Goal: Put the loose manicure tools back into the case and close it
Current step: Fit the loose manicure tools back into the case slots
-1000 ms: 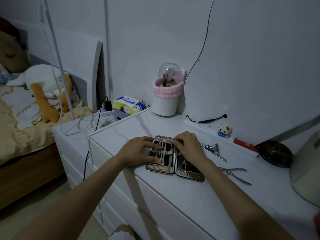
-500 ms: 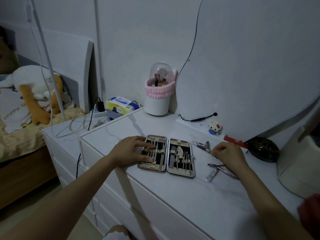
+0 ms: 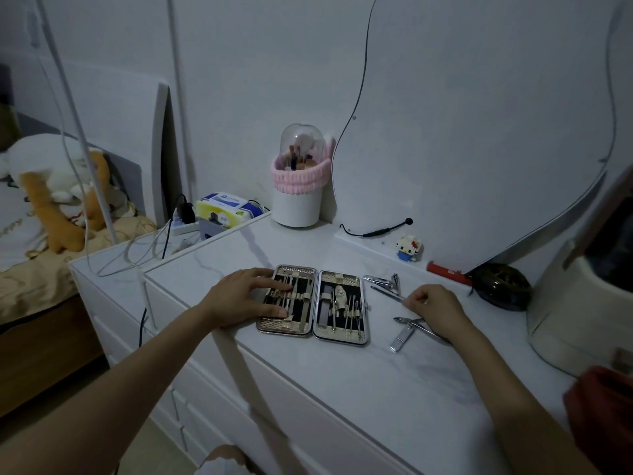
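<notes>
**Picking up a loose tool beside the open case**

The case (image 3: 312, 305) lies flat and fully open on the white surface (image 3: 342, 378), both halves showing rows of tools in their straps. The left hand (image 3: 245, 296) rests spread on the left half, fingers flat across the strapped tools, pinning the case down and gripping nothing.

To the right of the case the loose tools lie apart from it: a nail clipper (image 3: 385, 281) at the back, a thin straight tool (image 3: 385, 293) just in front of it, and nippers (image 3: 416, 325) with a second clipper (image 3: 401, 340) nearer the front edge. The right hand (image 3: 436, 308) sits among them, fingertips pinched at the near end of the thin straight tool; whether it has a firm hold cannot be told.

The step in hand looks like collecting the first loose piece. The next move calls for a secure pinch on that slim metal shaft, lifting it over the right half, and sliding it under a free strap. Several pieces remain out, so closing is some way off.
</notes>
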